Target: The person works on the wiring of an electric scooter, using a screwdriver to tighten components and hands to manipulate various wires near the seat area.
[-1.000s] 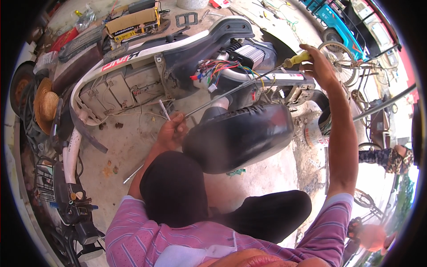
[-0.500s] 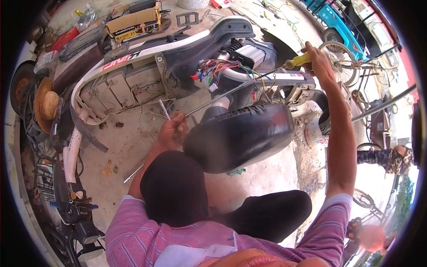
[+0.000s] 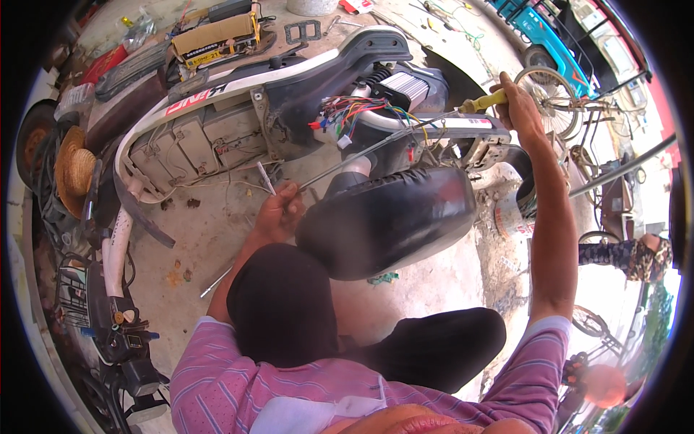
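My right hand [image 3: 515,105] is closed round the yellow handle of a screwdriver [image 3: 483,102], whose shaft points left toward the scooter's rear. My left hand [image 3: 281,210] grips the near end of a long thin metal rod [image 3: 340,166], which slants up to the right and comes near the screwdriver's tip. A short white stick [image 3: 267,179] juts up from the same hand. An electric scooter [image 3: 217,94] lies on its side before me, with loose coloured wires [image 3: 361,108] and a silver finned box [image 3: 408,88] exposed. Its black padded seat [image 3: 390,224] lies nearest me.
Another metal rod [image 3: 215,282] lies by my left forearm. A straw hat [image 3: 75,168], a cardboard box [image 3: 215,40] and scattered parts lie at the left and back. A bicycle [image 3: 547,101] and a blue vehicle [image 3: 542,36] stand at the back right. Another person's arm [image 3: 614,259] shows at right.
My right hand and the screwdriver have shifted very slightly; its handle now sits a little lower and further left. My left hand stays almost in place on the rod.
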Motion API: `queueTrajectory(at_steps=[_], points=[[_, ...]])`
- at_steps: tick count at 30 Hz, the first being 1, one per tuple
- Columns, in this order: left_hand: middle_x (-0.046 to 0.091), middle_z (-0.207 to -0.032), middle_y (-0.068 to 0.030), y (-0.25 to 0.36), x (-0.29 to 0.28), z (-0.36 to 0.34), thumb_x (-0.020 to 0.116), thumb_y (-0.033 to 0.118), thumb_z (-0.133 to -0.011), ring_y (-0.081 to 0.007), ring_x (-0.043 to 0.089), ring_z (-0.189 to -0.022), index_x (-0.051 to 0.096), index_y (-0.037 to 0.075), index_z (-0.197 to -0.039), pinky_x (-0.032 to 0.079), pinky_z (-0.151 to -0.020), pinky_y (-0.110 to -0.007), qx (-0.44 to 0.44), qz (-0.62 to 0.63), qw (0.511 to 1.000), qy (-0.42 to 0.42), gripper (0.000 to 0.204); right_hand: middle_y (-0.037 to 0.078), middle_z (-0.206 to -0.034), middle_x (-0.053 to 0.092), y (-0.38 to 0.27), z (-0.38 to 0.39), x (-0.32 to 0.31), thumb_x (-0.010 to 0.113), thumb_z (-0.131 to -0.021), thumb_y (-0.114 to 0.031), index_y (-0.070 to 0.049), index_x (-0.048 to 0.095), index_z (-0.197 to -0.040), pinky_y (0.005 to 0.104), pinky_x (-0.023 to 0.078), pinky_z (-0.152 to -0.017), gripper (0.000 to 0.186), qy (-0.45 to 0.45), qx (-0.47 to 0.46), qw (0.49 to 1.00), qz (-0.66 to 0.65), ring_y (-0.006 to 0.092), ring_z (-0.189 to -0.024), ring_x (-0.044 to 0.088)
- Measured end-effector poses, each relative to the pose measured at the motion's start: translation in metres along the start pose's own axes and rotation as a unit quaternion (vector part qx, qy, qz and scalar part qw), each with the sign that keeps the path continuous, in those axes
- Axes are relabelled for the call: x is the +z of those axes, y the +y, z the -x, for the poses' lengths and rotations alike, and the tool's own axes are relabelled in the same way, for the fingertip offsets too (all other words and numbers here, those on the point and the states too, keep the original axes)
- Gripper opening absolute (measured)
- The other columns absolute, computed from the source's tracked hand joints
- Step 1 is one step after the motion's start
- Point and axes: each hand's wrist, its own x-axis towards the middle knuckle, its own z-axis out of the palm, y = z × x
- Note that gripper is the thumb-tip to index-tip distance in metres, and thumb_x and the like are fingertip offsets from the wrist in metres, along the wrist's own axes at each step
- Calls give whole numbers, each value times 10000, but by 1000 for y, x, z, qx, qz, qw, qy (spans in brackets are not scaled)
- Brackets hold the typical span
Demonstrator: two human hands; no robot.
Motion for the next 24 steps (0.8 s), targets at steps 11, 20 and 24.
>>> queueTrajectory(at_steps=[11,20,24], points=[[525,-655,18,1,2,0,612,270,-1050,-76,360,-462,610,157,-1013,242,-382,-234,-2,5,1000,0,118,52,-954,627,-13,25,12,521,-1057,-390,-67,613,-1335,255,435,-612,436,-28,-34,989,-141,79,-704,552],[531,-655,6,-1,-3,-2,608,263,-1052,-82,369,-466,609,156,-1001,240,-377,-237,0,25,1000,-14,119,34,-905,605,-7,25,2,482,-1041,-354,-96,573,-1408,262,442,-677,457,-54,-81,991,-88,81,-750,534],[532,-657,5,0,-3,-2,603,264,-1056,-81,371,-464,601,155,-999,240,-374,-239,-1,21,1000,-15,123,32,-919,604,-18,25,5,477,-1047,-369,-98,591,-1392,251,444,-677,453,-39,-45,994,-86,84,-760,528]])
